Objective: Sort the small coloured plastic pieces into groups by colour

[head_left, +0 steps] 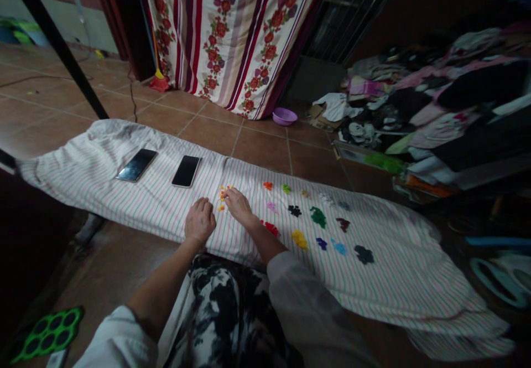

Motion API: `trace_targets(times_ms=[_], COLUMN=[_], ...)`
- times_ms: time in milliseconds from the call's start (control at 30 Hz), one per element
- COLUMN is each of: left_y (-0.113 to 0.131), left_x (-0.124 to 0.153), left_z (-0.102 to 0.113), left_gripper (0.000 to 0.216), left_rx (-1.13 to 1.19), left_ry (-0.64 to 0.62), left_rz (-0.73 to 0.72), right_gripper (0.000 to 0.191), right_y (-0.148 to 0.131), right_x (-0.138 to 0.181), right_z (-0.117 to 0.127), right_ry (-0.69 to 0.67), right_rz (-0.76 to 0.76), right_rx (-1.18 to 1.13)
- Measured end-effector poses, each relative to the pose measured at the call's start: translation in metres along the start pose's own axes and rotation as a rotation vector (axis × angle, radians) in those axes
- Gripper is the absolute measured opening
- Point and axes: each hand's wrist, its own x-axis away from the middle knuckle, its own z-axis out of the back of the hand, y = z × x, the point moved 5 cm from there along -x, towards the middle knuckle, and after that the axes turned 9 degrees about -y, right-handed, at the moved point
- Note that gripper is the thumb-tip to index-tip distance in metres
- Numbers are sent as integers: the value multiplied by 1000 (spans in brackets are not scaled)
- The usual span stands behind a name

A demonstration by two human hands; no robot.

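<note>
My right hand [238,204] rests on a striped cloth [124,196] spread over the tiled floor, its fingers curled onto a small cluster of yellow and orange beads [224,195]. Just left of it lies my left hand [199,219], knuckles up and fingers curled under; nothing shows in it. To the right, small sorted piles of beads dot the cloth: orange [267,185], light green [286,188], black [294,211], dark green [318,216], red [271,228], yellow [299,239], blue [339,247] and dark blue [364,254].
Two phones [136,165] [186,171] lie face up on the cloth at the left. A purple bowl [284,116] sits on the floor before a floral curtain [232,30]. Piled clothes [435,102] fill the right. A green tray with round holes [47,335] lies at bottom left.
</note>
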Motion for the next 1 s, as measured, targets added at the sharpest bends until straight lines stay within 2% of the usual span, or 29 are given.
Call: trace_targets(times_ms=[133,300,433,600,767,1000], left_y=[0,0,0,1,0,1], left_x=[0,0,0,0,0,1], left_z=[-1,0,1,1,0,0], left_gripper=[21,21,22,21,22,22], left_rx=[-1,11,27,-2,18,-3], left_ry=[-1,-14,-9,8,5,14], left_rz=[4,21,22,6,9,-8], right_gripper=[29,24,21,19,16,18], right_y=[-3,-9,-8,-9,-10,-2], right_x=[0,-2,-3,0,10,35], right_z=[0,1,1,1,0,5], right_ry=[-17,-44,-29,25,108,136], right_rz=[-2,-17,-59,-37,10,0], right_rx=[25,65,57,4,-71,-105])
